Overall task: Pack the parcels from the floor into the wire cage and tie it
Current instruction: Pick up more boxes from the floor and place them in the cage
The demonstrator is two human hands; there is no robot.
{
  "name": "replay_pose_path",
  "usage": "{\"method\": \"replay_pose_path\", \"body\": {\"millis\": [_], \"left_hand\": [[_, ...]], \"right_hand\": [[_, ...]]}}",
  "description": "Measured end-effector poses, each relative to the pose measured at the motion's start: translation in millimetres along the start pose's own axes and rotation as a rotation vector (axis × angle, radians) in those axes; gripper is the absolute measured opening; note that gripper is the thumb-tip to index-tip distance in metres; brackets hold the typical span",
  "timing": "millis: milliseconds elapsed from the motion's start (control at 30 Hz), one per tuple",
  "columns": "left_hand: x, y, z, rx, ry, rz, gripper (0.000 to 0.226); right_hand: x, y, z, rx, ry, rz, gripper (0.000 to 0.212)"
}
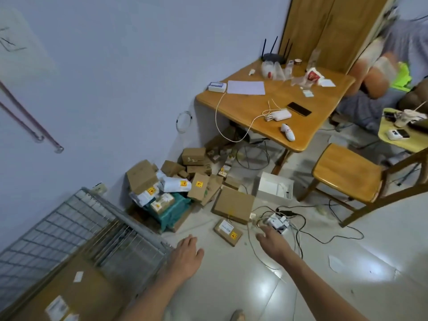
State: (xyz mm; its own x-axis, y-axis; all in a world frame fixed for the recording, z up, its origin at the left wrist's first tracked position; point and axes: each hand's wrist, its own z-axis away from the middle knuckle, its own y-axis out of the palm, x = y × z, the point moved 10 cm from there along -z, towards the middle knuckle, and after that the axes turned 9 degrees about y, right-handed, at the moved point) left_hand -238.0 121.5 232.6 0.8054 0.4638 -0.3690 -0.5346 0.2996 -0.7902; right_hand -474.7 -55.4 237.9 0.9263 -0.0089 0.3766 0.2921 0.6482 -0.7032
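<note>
A pile of brown cardboard parcels (199, 174) and white poly bags lies on the floor by the wall. A wide flat box (234, 205) and a small labelled parcel (228, 230) lie nearest me. The wire cage (69, 218) stands at the lower left, with a large brown box (76, 288) inside it. My left hand (185, 256) hovers empty beside the cage's corner, fingers relaxed. My right hand (272, 243) reaches forward with fingers spread, just right of the small parcel, holding nothing.
A tangle of cables and a power strip (278, 222) lies under my right hand. A white open box (274, 187), a wooden table (278, 107) and a wooden chair (347, 174) stand beyond. A person sits at the far right.
</note>
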Motion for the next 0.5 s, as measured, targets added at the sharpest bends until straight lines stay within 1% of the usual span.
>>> {"method": "replay_pose_path", "body": {"millis": [67, 133, 200, 333, 500], "left_hand": [[-8.4, 11.5, -3.9, 0.051, -0.035, 0.017, 0.060], [-10.1, 9.2, -18.9, 0.045, -0.097, 0.063, 0.058], [-12.0, 1.7, -46.1, 0.026, -0.124, 0.098, 0.056], [-26.7, -3.6, -116.8, 0.080, -0.097, 0.071, 0.052], [-46.7, -8.7, -214.7, 0.168, -0.056, 0.093, 0.054]], "right_hand": [[-12.7, -1.8, -17.3, 0.046, 0.017, -0.010, 0.054], [-15.8, -0.8, -32.3, 0.085, 0.026, -0.022, 0.057], [-10.7, -1.8, -46.7, 0.111, 0.020, -0.031, 0.060], [-7.6, -4.0, -84.9, 0.147, 0.047, -0.035, 0.060], [-6.2, -24.2, -135.7, 0.152, 0.161, -0.095, 0.058]]}}
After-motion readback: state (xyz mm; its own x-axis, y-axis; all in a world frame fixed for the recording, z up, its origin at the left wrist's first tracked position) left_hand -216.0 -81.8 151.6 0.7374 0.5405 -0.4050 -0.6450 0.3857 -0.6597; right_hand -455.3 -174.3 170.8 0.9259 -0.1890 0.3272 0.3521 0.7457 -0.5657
